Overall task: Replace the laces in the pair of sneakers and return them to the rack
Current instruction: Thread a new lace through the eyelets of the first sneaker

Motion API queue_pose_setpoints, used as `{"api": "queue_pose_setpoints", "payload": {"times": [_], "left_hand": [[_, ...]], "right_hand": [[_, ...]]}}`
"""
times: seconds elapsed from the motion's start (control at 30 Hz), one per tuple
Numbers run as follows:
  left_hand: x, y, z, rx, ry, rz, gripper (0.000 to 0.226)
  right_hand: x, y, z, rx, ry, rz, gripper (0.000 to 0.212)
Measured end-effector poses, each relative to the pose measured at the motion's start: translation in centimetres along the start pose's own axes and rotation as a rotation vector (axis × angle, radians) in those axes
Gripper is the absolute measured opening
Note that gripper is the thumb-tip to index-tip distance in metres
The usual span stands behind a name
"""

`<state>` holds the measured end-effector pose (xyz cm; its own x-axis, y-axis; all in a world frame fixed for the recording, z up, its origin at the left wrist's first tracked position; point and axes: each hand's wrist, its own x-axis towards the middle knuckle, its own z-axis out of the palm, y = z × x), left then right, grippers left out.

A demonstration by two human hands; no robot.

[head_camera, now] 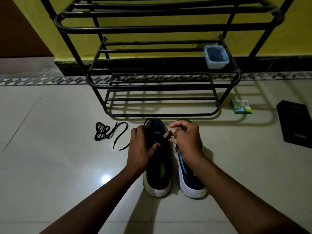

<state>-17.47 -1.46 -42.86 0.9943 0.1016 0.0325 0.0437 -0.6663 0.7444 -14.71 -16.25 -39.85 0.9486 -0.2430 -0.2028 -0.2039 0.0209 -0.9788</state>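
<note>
Left hand [143, 144]: fingers curl over the lacing area of the left sneaker [159, 168] and grip its dark, matte upper. What lies under the fingers is hidden.

Right hand [187, 141]: thumb and fingertips pinch a thin dark lace end [167, 136] just above the same shoe.

Both sneakers stand side by side on the floor, toes toward 12 o'clock, with thick white rounded heels. The right sneaker [190, 179] carries a blue stripe; its front is covered by the right hand and wrist.

At 9 o'clock, a loose lace [108, 134], black cord, lies partly coiled on the glossy pale tiled floor [50, 157].

At 12 o'clock stands the rack [162, 85], black tubular metal with barred shelves. A translucent plastic tub [216, 56] with dark contents sits on its middle shelf at 1 o'clock.

At 2 o'clock lies a green packet [241, 107]; at 3 o'clock, a black rectangular box [294, 124].
</note>
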Motion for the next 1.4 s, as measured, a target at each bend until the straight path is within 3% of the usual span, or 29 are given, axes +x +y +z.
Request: {"api": "queue_pose_setpoints", "payload": {"times": [0.07, 0.13, 0.2, 0.27, 0.3, 0.37, 0.43, 0.47, 0.53, 0.57, 0.6, 0.63, 0.7, 0.77, 0.83, 1.03, 1.2, 1.4], "left_hand": [[0.1, -0.1, 0.0, -0.010, -0.015, -0.030, 0.065], [0.2, -0.3, 0.0, 0.032, -0.030, -0.025, 0.062], [0.4, -0.4, -0.2, 0.091, -0.050, 0.004, 0.057], [0.4, -0.4, -0.2, 0.135, -0.072, 0.027, 0.054], [0.4, -0.4, -0.2, 0.154, -0.082, 0.035, 0.053], [0.3, -0.6, 0.1, 0.180, -0.094, 0.044, 0.051], [0.1, -0.7, 0.3, 0.194, -0.096, 0.045, 0.049], [0.0, -0.7, 0.3, 0.204, -0.097, 0.044, 0.046], [0.0, -0.8, 0.3, 0.229, -0.105, 0.041, 0.043], [-0.1, -0.8, 0.3, 0.234, -0.109, 0.038, 0.042], [-0.1, -0.8, 0.4, 0.236, -0.113, 0.037, 0.043], [-0.1, -0.8, 0.4, 0.236, -0.114, 0.034, 0.043], [-0.2, -0.9, 0.4, 0.242, -0.109, 0.036, 0.043], [-0.3, -1.0, 0.4, 0.248, -0.103, 0.044, 0.043], [-0.4, -0.9, 0.5, 0.252, -0.103, 0.040, 0.044], [-0.5, -0.5, 0.7, 0.262, -0.093, 0.001, 0.042], [-0.6, -0.4, 0.7, 0.265, -0.089, -0.013, 0.040], [0.0, -0.1, -0.4, 0.133, -0.095, 0.005, 0.027]], "right_hand": [[0.8, -0.3, -0.8, -0.145, -0.077, -0.105, 0.032], [1.4, -0.5, -2.1, -0.492, -0.213, -0.390, 0.027], [2.0, -1.0, -3.3, -0.879, -0.471, -0.633, 0.011], [2.3, -1.5, -3.6, -1.351, -0.719, -0.688, 0.023], [2.5, -1.5, -3.6, -1.484, -0.759, -0.705, 0.023], [2.6, -1.2, -3.3, -1.382, -0.655, -0.840, 0.016], [2.1, -0.9, -2.7, -0.912, -0.359, -0.792, 0.004], [1.7, -1.2, -2.4, -0.634, -0.234, -0.625, 0.009], [1.1, -1.9, -1.5, 0.021, -0.166, -0.131, 0.022], [1.0, -2.3, -1.4, 0.228, -0.183, 0.029, 0.026], [0.9, -2.6, -1.5, 0.247, -0.214, 0.080, 0.026], [1.1, -2.9, -2.0, 0.100, -0.253, 0.023, 0.025], [1.9, -3.0, -3.4, -0.544, -0.406, -0.262, 0.014], [2.5, -3.1, -4.3, -1.105, -0.589, -0.412, 0.013], [2.4, -3.9, -4.2, -1.342, -0.672, -0.438, 0.013], [1.0, -7.5, -3.9, -1.204, -0.544, -0.706, 0.022], [-0.1, -8.1, -3.2, -1.315, -0.517, -0.730, 0.021], [0.6, -8.0, -4.2, -1.165, -0.406, -0.788, 0.015]]}}
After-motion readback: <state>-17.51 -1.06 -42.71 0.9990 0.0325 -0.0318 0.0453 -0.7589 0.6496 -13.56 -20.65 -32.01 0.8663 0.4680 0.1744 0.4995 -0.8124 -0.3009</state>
